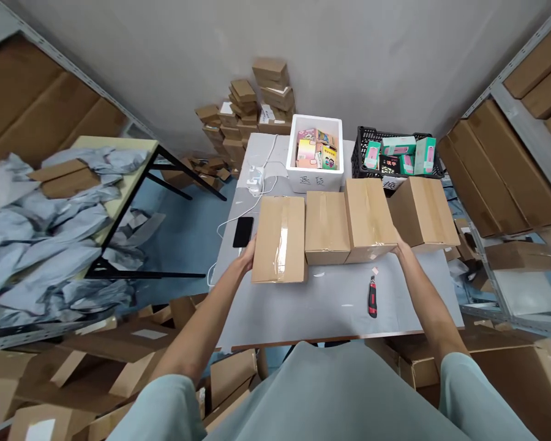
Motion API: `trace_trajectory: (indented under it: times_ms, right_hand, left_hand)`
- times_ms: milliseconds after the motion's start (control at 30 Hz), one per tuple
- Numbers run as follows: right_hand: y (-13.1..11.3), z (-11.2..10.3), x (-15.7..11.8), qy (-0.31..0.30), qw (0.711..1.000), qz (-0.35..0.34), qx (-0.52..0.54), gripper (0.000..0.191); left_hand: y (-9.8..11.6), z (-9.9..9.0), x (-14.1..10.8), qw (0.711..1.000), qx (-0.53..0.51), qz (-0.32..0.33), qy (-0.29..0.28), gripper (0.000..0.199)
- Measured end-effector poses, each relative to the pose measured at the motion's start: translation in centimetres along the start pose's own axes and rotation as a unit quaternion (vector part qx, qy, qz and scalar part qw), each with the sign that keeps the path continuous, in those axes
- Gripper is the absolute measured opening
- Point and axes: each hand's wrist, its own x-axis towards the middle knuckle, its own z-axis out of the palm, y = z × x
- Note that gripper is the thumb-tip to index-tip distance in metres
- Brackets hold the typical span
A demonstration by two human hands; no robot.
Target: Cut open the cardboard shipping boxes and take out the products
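Several closed, taped cardboard boxes stand in a row on the grey-topped table. My left hand point(248, 252) presses against the left side of the leftmost cardboard box point(270, 239), its fingers partly hidden by the box. Next to that box sits a shorter middle box point(327, 222), then a taller cardboard box point(368, 214). My right hand point(399, 244) holds the lower right side of this taller box; its fingers are mostly hidden in the gap. Right of my right hand is another tall box point(425, 211). A red and black utility knife point(372, 299) lies in front of the boxes.
A white foam bin point(319, 181) of small packages and a black crate point(359, 153) of green-and-white boxes stand behind. A phone point(243, 232) and white cables lie at left. Grey bags cover a side table point(142, 149). Open cartons point(133, 337) crowd the floor.
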Motion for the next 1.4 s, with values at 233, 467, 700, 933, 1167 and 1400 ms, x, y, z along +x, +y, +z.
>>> trace_trajectory:
  times_ms: [233,467,700,933,1167,1400]
  right_hand:
    - [3.8,-3.0,-4.6,0.045,0.998,0.013,-0.03,0.057]
    - [10.9,-0.8,-9.8,0.123,0.991,0.058,-0.005,0.086]
    - [10.5,5.6,-7.5,0.089,0.974,0.089,0.19,0.103]
    - [7.6,7.4,-4.2,0.089,0.973,0.058,0.206,0.097]
    - [6.8,7.5,-4.4,0.087,0.979,0.047,0.181,0.099]
    - [6.3,6.5,-5.9,0.083,0.982,0.043,0.164,0.1]
  left_hand:
    - [-7.1,-4.4,-5.1,0.997,0.007,0.053,-0.059,0.078]
    - [-13.2,-3.7,-8.5,0.997,-0.016,0.07,0.005,0.102]
    - [-10.2,-3.3,-4.0,0.995,-0.013,0.095,-0.024,0.096]
    - [-5.4,-1.3,0.8,0.992,-0.012,0.118,-0.042,0.073]
    - [-2.5,0.4,0.1,0.987,-0.019,0.145,-0.068,0.076]
    - [-2.5,1.3,-1.0,0.986,-0.001,0.151,-0.074,0.076]
